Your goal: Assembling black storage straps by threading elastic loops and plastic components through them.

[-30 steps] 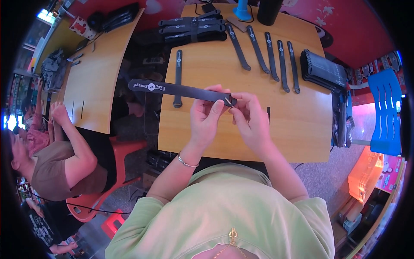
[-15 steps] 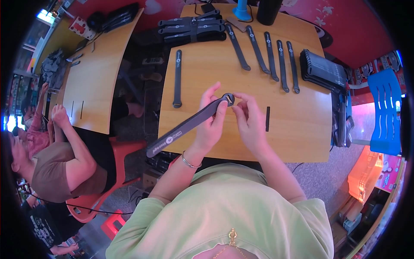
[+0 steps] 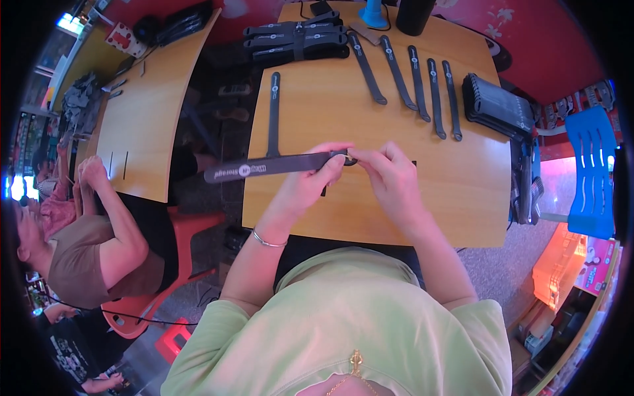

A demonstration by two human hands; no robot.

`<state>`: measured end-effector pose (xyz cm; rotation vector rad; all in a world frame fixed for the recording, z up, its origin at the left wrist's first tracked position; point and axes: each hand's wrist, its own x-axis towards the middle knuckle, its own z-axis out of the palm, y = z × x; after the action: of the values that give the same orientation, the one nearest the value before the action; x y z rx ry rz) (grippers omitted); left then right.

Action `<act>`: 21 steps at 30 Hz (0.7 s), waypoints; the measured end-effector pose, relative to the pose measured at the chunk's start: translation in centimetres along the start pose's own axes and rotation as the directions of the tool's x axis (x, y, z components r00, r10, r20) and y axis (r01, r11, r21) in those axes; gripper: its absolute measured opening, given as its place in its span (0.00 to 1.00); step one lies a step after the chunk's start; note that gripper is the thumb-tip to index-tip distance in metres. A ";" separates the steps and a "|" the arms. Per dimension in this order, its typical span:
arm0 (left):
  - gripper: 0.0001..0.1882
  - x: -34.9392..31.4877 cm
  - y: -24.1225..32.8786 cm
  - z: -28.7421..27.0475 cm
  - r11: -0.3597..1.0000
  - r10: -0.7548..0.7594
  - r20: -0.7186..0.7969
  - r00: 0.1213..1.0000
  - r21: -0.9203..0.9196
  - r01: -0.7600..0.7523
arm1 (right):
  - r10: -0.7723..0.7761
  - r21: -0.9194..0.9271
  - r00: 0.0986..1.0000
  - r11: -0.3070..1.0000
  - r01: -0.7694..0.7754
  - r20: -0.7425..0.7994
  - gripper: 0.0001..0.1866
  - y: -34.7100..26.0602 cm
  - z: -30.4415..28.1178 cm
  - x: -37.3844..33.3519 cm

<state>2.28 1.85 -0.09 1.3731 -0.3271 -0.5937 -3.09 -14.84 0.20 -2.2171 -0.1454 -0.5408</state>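
Observation:
A long dark grey strap (image 3: 264,167) with pale lettering stretches leftward over the table's near part. My left hand (image 3: 309,185) is closed on it close to its looped end, thumb on top. At that end my right hand (image 3: 393,181) pinches the dark ring with thumb and forefinger; the exact fingertip contact is too small to make out. Under the strap's middle, a similar single strap (image 3: 274,109) lies lengthwise on the table. Several more straps (image 3: 417,82) lie side by side beyond my right hand.
A banded bundle of straps (image 3: 297,46) sits at the table's (image 3: 462,198) back left; a dark stack (image 3: 496,105) is at the right edge. A blue stand (image 3: 374,16) and black cylinder (image 3: 415,16) stand behind. A person (image 3: 109,257) sits at another table (image 3: 142,132) left.
The strap has swung from slanting down-left to nearly level, its free end now further left and higher. My right hand has closed in on the ring end.

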 end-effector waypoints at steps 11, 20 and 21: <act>0.17 1.7 -0.6 1.2 0.967 -0.139 0.000 0.990 -0.215 0.136 | 0.137 0.093 0.990 0.986 -0.140 0.038 0.09 -0.5 -0.8 0.4; 0.10 1.2 -3.0 3.2 0.956 0.281 -0.207 0.937 0.151 -0.253 | 0.201 0.103 0.979 0.974 -0.202 0.014 0.06 -1.7 -1.2 0.1; 0.10 1.1 -2.6 3.2 0.955 0.281 -0.206 0.937 0.152 -0.253 | 0.201 0.103 0.979 0.974 -0.202 0.013 0.06 -1.7 -1.2 0.1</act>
<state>0.91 -1.59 -2.23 1.4687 -0.3635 -0.1902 -3.89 -14.66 2.17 -2.1012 0.0492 -0.4090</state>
